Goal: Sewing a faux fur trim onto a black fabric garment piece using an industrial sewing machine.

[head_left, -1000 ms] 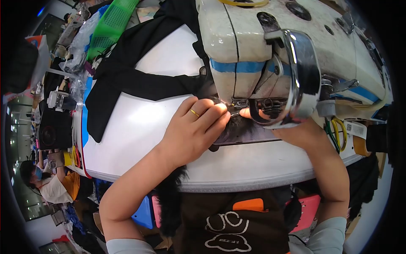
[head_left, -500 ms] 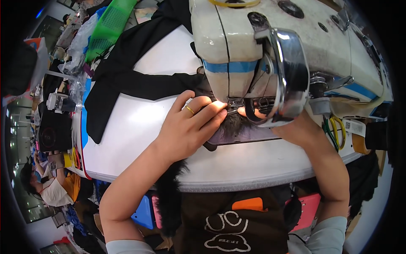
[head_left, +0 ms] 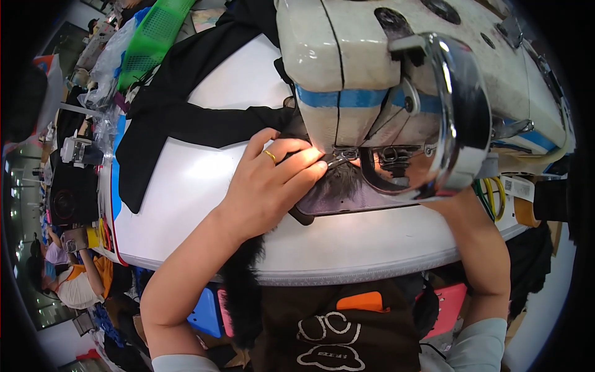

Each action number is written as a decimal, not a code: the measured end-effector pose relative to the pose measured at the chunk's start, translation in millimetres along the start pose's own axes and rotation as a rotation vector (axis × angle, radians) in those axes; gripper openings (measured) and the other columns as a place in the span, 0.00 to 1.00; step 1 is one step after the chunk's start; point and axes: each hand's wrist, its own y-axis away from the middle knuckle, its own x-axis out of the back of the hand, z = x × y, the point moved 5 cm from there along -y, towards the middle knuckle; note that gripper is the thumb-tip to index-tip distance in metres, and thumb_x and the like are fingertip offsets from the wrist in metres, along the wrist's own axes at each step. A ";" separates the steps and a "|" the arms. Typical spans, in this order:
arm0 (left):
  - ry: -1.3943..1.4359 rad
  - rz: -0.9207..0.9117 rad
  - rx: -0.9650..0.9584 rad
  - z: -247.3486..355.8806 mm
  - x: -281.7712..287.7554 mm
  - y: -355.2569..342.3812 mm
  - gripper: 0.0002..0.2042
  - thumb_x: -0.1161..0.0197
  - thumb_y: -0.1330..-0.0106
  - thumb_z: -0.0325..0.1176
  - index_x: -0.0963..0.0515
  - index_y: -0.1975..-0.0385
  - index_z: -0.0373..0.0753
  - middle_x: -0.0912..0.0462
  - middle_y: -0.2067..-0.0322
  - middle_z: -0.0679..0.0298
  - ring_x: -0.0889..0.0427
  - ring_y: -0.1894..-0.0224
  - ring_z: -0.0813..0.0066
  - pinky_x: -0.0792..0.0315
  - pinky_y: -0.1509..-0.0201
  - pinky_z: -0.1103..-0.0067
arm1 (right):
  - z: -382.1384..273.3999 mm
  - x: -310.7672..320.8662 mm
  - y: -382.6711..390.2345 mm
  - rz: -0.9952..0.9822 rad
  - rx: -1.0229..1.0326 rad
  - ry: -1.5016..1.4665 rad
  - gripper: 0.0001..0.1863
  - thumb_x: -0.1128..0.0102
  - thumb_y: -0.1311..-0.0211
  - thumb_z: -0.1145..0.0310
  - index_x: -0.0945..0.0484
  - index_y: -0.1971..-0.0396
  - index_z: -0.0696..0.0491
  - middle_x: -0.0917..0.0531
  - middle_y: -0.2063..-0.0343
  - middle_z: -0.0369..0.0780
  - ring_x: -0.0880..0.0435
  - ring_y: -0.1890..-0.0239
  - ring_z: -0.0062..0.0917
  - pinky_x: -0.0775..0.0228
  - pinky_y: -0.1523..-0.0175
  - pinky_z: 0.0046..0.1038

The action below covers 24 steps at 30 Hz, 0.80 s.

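Note:
My left hand (head_left: 263, 177), with a gold ring, reaches in under the head of a white-and-blue sewing machine (head_left: 347, 68). Its fingertips are pressed together beside the presser foot (head_left: 344, 155). A slim metal piece shows at those fingertips; whether I hold it I cannot make out. Dark furry material (head_left: 338, 183) lies under the foot, on the machine's plate (head_left: 365, 204). Below the wrist a black fur strip (head_left: 243, 291) hangs over the table edge. My right hand (head_left: 449, 201) is behind the chrome guard (head_left: 462, 111), its fingers mostly hidden.
Black fabric (head_left: 161, 124) spreads across the white table (head_left: 192, 180) on the left. A green perforated basket (head_left: 155, 43) stands at the far left. Yellow and green loops (head_left: 489, 195) and a tape roll (head_left: 527, 212) sit at the right. Another person (head_left: 77, 279) is at the far left.
The view has shifted, so the machine's head and chrome guard appear farther right and larger. My left hand's fingers stay by the presser foot; more of the furry material shows below it.

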 end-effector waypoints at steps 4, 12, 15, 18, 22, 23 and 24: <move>-0.053 -0.046 0.021 -2.0 2.7 2.0 0.15 0.37 0.45 0.27 0.19 0.56 0.41 0.19 0.56 0.67 0.21 0.49 0.64 0.33 0.39 0.58 | 0.1 -8.3 -2.7 0.022 -0.039 -0.039 0.10 0.36 0.40 0.68 0.16 0.60 0.52 0.14 0.62 0.48 0.15 0.58 0.47 0.22 0.53 0.42; -0.055 -0.020 0.013 -7.5 3.4 -3.6 0.17 0.37 0.46 0.25 0.18 0.55 0.42 0.17 0.55 0.69 0.21 0.49 0.66 0.32 0.38 0.58 | -2.0 2.8 -1.7 0.009 -0.049 0.080 0.07 0.38 0.39 0.69 0.17 0.63 0.53 0.14 0.63 0.49 0.15 0.59 0.48 0.22 0.55 0.43; -0.045 -0.021 0.026 -8.8 1.5 -4.4 0.17 0.37 0.46 0.25 0.18 0.55 0.43 0.17 0.53 0.70 0.21 0.49 0.66 0.32 0.38 0.58 | -0.6 1.0 -2.2 0.001 -0.166 0.041 0.07 0.38 0.40 0.69 0.18 0.63 0.53 0.15 0.64 0.50 0.15 0.60 0.49 0.22 0.56 0.43; -0.064 -0.034 0.018 -10.5 1.1 -2.7 0.16 0.37 0.46 0.25 0.19 0.56 0.43 0.17 0.53 0.70 0.22 0.49 0.66 0.32 0.38 0.58 | 7.3 -1.9 -1.9 0.020 -0.211 0.014 0.10 0.37 0.42 0.69 0.18 0.61 0.53 0.15 0.65 0.50 0.15 0.60 0.49 0.22 0.56 0.43; -0.066 -0.031 0.018 -8.9 3.1 -6.4 0.14 0.36 0.46 0.26 0.19 0.58 0.44 0.17 0.55 0.71 0.22 0.50 0.66 0.32 0.38 0.58 | 10.3 -2.4 1.3 0.015 -0.148 0.007 0.15 0.35 0.44 0.69 0.17 0.56 0.52 0.14 0.61 0.48 0.15 0.57 0.47 0.22 0.52 0.43; -0.075 -0.018 0.017 -9.4 1.0 -5.0 0.14 0.36 0.46 0.26 0.19 0.59 0.44 0.17 0.55 0.71 0.22 0.50 0.66 0.32 0.38 0.58 | 10.7 -4.2 1.6 0.022 -0.146 0.008 0.15 0.35 0.44 0.69 0.17 0.56 0.52 0.14 0.61 0.48 0.15 0.57 0.47 0.22 0.52 0.43; -0.080 0.002 0.013 -9.4 -0.5 -5.0 0.13 0.36 0.46 0.27 0.19 0.60 0.44 0.18 0.56 0.71 0.22 0.50 0.66 0.32 0.38 0.58 | 10.7 -5.1 2.1 0.019 -0.141 0.040 0.15 0.35 0.45 0.69 0.17 0.56 0.52 0.14 0.61 0.48 0.15 0.57 0.47 0.22 0.52 0.43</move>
